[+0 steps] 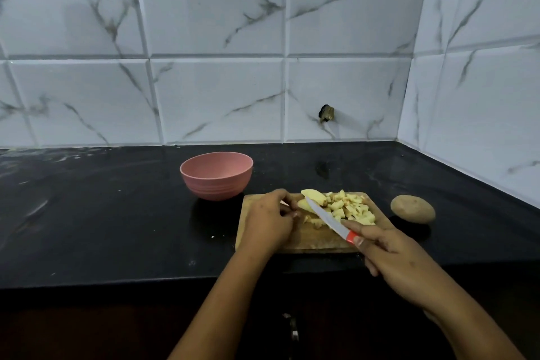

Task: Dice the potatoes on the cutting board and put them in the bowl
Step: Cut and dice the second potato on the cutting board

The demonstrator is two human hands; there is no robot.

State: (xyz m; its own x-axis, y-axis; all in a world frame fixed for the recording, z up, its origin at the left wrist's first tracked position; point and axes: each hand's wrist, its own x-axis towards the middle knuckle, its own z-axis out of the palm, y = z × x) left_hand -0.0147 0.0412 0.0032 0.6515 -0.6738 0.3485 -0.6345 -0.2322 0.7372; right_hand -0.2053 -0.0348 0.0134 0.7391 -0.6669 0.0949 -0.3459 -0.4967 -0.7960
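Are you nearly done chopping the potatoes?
Maybe halfway. A pile of cubes sits on the cutting board. The left hand holds a bigger piece; the right hand lays the knife on it. One whole potato waits beside the board, and no cubes show in the pink bowl.

marble-look tiled wall (216, 96), black countertop (117, 213)

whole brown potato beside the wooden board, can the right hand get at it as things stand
Probably yes: the whole brown potato lies bare on the black counter nearby, but the right hand grips a red-handled knife.
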